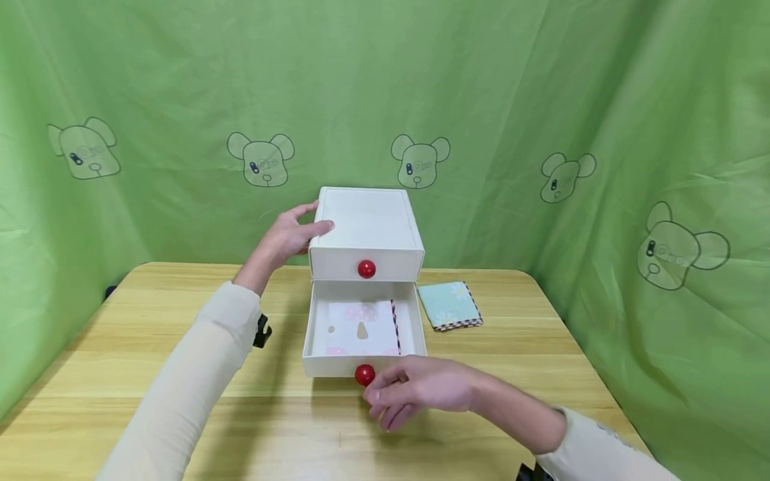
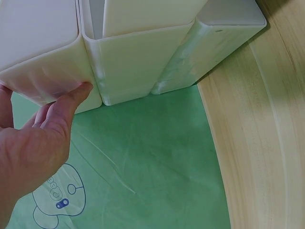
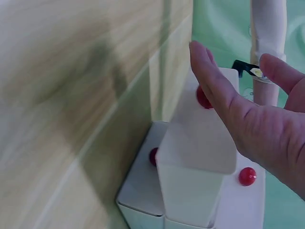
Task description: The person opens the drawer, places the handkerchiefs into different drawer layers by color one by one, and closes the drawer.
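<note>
Your left hand [image 1: 289,237] reaches forward, fingers straight, pressing the upper left side of the white drawer box [image 1: 367,230] at the desk's [image 1: 120,374] far middle. Your right hand [image 1: 415,391] hovers at the open bottom drawer's red knob [image 1: 364,375], fingers loose, holding nothing. You have two drawers, two red knobs, one cloth in the drawer [image 1: 361,327] and one beside the box [image 1: 450,304].
</note>
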Tool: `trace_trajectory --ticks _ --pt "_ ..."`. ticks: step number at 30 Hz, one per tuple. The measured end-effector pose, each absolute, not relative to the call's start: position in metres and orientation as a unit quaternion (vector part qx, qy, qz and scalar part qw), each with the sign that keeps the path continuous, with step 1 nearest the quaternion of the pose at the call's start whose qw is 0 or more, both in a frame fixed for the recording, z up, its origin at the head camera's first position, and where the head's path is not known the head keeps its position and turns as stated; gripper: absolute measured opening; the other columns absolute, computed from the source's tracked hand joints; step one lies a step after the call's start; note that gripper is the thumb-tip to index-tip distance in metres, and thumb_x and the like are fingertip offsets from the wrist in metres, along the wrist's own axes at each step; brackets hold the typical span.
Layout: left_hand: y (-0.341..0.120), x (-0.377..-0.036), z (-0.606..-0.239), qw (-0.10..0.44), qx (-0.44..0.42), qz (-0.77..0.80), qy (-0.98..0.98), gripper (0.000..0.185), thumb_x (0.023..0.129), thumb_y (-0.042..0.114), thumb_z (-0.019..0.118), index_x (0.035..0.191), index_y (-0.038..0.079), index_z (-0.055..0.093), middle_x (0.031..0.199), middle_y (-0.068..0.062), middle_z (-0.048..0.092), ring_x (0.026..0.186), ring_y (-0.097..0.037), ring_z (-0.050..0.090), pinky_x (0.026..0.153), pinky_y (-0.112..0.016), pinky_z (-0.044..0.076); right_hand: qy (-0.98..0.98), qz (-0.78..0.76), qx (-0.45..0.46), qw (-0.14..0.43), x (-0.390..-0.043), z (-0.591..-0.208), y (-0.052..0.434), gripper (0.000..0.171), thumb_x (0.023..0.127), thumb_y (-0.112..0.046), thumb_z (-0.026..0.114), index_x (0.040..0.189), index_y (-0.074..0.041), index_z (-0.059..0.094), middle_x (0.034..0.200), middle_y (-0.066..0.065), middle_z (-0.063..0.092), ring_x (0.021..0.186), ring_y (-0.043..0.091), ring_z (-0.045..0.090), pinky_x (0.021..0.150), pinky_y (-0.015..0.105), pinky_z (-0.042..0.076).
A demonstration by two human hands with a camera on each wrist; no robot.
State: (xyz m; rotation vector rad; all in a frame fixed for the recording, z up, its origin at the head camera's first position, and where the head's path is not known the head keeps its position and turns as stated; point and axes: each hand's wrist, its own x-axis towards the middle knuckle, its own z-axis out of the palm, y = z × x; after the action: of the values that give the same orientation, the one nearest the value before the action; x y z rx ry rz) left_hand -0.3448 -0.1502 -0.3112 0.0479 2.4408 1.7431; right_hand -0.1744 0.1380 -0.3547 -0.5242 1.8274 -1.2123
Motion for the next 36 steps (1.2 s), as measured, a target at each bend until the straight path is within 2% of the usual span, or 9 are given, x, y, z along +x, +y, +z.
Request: trace_trajectory --ticks 6,13,16,22,28,36 --pt "-0.151 -0.345 -0.311 0.071 0.014 0.580 0.811 0.082 0.095 0.040 0.071 0.162 0.030 0.024 0.157 -0.020 0.042 0.128 -0.034 0.061 0.108 -0.045 0.052 0.710 -0.518 -0.191 0.437 -0.175 -0.367 0.138 0.036 0.102 -0.027 0.061 0.119 0.005 0.066 0.113 0.016 0.072 0.107 0.035 0.070 0.096 0.041 0.060" --pt "-0.150 -0.344 -0.310 0.070 0.010 0.587 0.807 0.081 0.096 0.038 0.071 0.162 0.029 0.025 0.155 -0.019 0.046 0.127 -0.034 0.061 0.106 -0.043 0.053 0.672 -0.573 -0.143 0.447 -0.176 -0.377 0.137 0.045 0.103 -0.024 0.060 0.131 0.010 0.055 0.125 0.023 0.066 0.121 0.034 0.064 0.107 0.041 0.054" --pt "-0.149 -0.343 -0.309 0.071 0.009 0.587 0.806 0.081 0.096 0.038 0.070 0.162 0.029 0.025 0.154 -0.020 0.046 0.127 -0.034 0.061 0.106 -0.044 0.054 0.661 -0.592 -0.131 0.442 -0.176 -0.381 0.134 0.044 0.104 -0.025 0.059 0.130 0.009 0.054 0.128 0.025 0.065 0.122 0.033 0.064 0.107 0.041 0.053" --pt "-0.149 -0.344 -0.308 0.071 0.007 0.586 0.807 0.081 0.095 0.038 0.071 0.162 0.030 0.026 0.155 -0.019 0.045 0.126 -0.033 0.062 0.106 -0.044 0.053 0.647 -0.620 -0.114 0.429 -0.174 -0.383 0.129 0.041 0.105 -0.028 0.057 0.122 0.009 0.059 0.122 0.021 0.067 0.115 0.027 0.067 0.106 0.039 0.054" --pt "-0.149 -0.344 -0.309 0.070 0.005 0.588 0.806 0.081 0.095 0.038 0.072 0.162 0.030 0.026 0.156 -0.020 0.043 0.127 -0.033 0.061 0.107 -0.044 0.052 0.637 -0.651 -0.089 0.403 -0.172 -0.385 0.124 0.041 0.103 -0.027 0.059 0.122 0.010 0.061 0.113 0.016 0.071 0.106 0.024 0.071 0.101 0.037 0.057" --pt "-0.149 -0.345 -0.310 0.071 0.007 0.588 0.806 0.082 0.095 0.037 0.071 0.162 0.029 0.025 0.155 -0.020 0.045 0.127 -0.033 0.061 0.109 -0.045 0.051 0.634 -0.680 -0.060 0.365 -0.177 -0.387 0.120 0.039 0.104 -0.020 0.056 0.126 0.012 0.058 0.110 0.017 0.072 0.101 0.022 0.073 0.100 0.036 0.057"
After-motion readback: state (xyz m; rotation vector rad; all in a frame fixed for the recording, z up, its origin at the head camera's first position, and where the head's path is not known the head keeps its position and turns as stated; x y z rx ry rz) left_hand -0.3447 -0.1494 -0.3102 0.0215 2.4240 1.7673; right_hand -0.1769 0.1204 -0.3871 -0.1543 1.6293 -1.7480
